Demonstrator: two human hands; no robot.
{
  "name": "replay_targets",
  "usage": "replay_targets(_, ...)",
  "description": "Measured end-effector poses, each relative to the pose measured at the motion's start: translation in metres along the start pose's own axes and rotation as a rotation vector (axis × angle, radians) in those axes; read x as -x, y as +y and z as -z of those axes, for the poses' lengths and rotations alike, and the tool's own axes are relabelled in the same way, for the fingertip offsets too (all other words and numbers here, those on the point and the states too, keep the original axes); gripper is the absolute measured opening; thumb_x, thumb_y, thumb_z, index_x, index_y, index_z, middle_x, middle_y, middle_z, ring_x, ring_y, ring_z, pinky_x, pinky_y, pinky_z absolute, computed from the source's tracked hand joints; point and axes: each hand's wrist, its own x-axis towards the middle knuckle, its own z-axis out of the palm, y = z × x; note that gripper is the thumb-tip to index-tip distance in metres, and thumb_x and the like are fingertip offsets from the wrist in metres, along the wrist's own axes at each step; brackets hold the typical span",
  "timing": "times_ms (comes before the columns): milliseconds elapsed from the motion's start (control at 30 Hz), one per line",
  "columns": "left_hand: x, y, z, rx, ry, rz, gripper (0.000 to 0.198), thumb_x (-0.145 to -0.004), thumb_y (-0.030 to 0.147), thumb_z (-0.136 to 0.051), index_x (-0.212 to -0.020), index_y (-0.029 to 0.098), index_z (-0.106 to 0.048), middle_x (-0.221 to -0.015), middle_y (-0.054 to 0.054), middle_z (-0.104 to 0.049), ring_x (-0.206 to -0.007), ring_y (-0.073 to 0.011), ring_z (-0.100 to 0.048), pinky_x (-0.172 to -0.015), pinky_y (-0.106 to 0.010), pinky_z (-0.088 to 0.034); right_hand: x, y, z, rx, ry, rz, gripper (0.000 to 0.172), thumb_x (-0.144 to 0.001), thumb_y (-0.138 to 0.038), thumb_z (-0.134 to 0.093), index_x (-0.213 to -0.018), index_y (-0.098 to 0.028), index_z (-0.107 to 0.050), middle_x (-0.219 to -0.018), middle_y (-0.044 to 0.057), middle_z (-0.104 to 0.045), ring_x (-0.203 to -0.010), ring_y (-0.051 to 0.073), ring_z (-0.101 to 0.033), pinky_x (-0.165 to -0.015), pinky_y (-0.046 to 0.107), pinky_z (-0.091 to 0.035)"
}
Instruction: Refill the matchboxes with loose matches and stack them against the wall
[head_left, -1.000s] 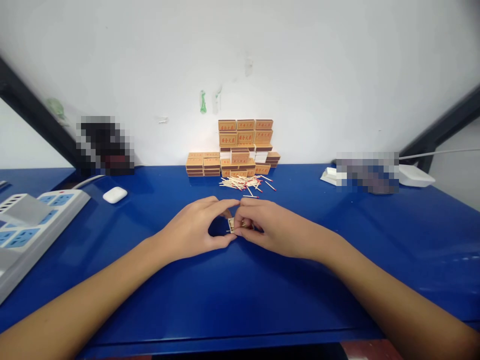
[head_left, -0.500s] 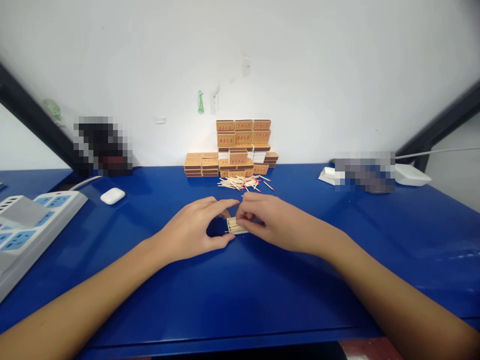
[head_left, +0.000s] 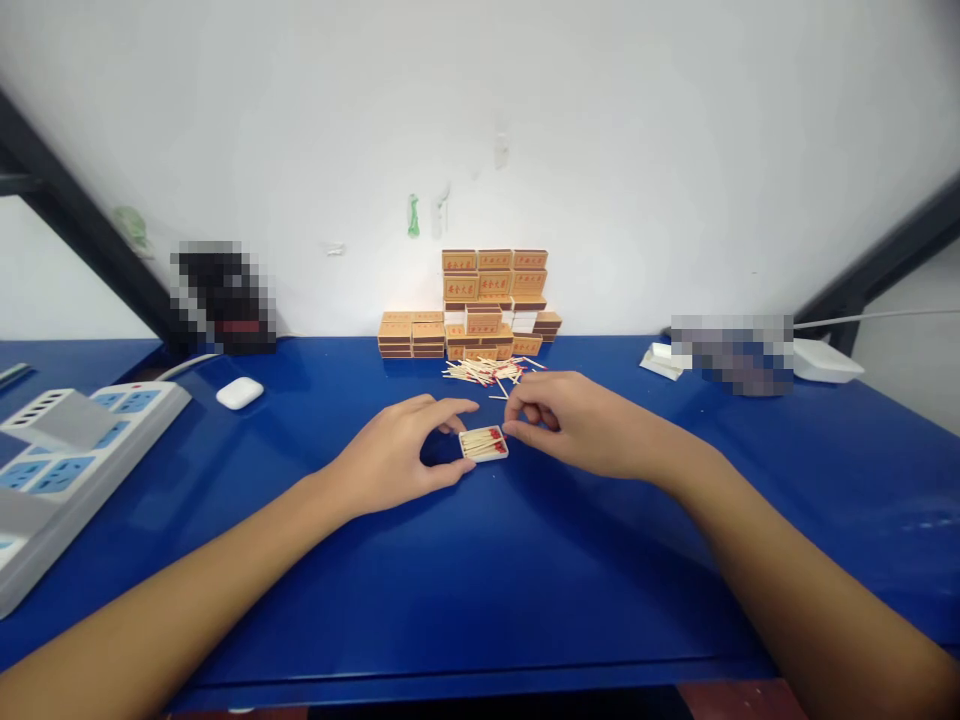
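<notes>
A small open matchbox tray [head_left: 484, 442] full of red-tipped matches lies on the blue table [head_left: 480, 580] between my hands. My left hand [head_left: 401, 458] curls round its left end, with the thumb at the near corner and the forefinger arched over the far side. My right hand [head_left: 574, 420] is closed in a pinch, fingertips against the tray's right end. A heap of loose matches [head_left: 487, 371] lies just behind the tray. Behind that, stacked orange matchboxes [head_left: 491, 290] stand against the white wall.
A white and blue power strip [head_left: 56, 450] sits at the left edge. A white earbud case [head_left: 240, 392] lies left of centre. White flat objects [head_left: 821, 360] and a blurred patch are at the right rear. Dark diagonal frame bars rise at both sides.
My right hand has lifted off the tray and drawn back to the right, uncovering the matches in it. The left hand has stayed in place.
</notes>
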Motion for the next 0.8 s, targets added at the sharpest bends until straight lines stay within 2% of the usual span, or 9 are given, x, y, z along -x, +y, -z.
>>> replay_targets(133,0.000,0.001,0.001,-0.023,-0.008,0.006,0.059,-0.090,0.032,-0.076,-0.145,0.028,-0.056,-0.113,-0.003,-0.075,-0.106,-0.0240,-0.070,-0.096,-0.043,-0.057,0.001,-0.001,-0.003,0.017,-0.093,-0.081,0.018,-0.097,-0.024,-0.061,-0.081,-0.020,-0.067,-0.074,-0.001,-0.063,-0.066,0.014,-0.050,-0.063,0.029,-0.035)
replay_targets(400,0.001,0.001,0.000,-0.036,-0.014,0.001,0.060,-0.090,0.032,-0.076,-0.145,0.028,-0.055,-0.115,-0.003,-0.075,-0.108,-0.0243,-0.069,-0.098,-0.044,-0.057,0.002,-0.004,-0.009,0.000,-0.067,-0.034,0.016,-0.097,-0.022,-0.061,-0.081,-0.020,-0.064,-0.076,-0.001,-0.064,-0.068,0.013,-0.051,-0.064,0.028,-0.035)
replay_targets(533,0.001,0.001,0.001,-0.001,0.040,-0.006,0.057,-0.090,0.032,-0.076,-0.143,0.028,-0.057,-0.113,-0.002,-0.076,-0.106,-0.0230,-0.070,-0.097,-0.042,-0.057,0.000,0.002,0.000,0.073,0.007,-0.111,0.017,-0.098,-0.026,-0.060,-0.082,-0.020,-0.065,-0.073,0.000,-0.063,-0.065,0.014,-0.050,-0.062,0.029,-0.033)
replay_targets(667,0.001,0.000,0.000,0.048,0.067,0.012,0.054,-0.089,0.033,-0.077,-0.140,0.027,-0.059,-0.109,-0.001,-0.077,-0.103,-0.0218,-0.072,-0.096,-0.040,-0.058,-0.004,0.018,0.003,0.222,0.106,-0.238,0.015,-0.097,-0.025,-0.059,-0.087,-0.019,-0.067,-0.080,0.003,-0.066,-0.066,0.015,-0.051,-0.061,0.030,-0.031)
replay_targets(800,0.001,-0.002,-0.002,0.037,0.030,0.043,0.054,-0.089,0.035,-0.076,-0.140,0.028,-0.060,-0.109,-0.001,-0.078,-0.103,-0.0220,-0.072,-0.096,-0.040,-0.057,-0.010,0.036,-0.009,0.235,0.146,-0.193,0.007,-0.095,-0.020,-0.062,-0.093,-0.019,-0.068,-0.091,0.006,-0.067,-0.075,0.017,-0.057,-0.068,0.030,-0.038)
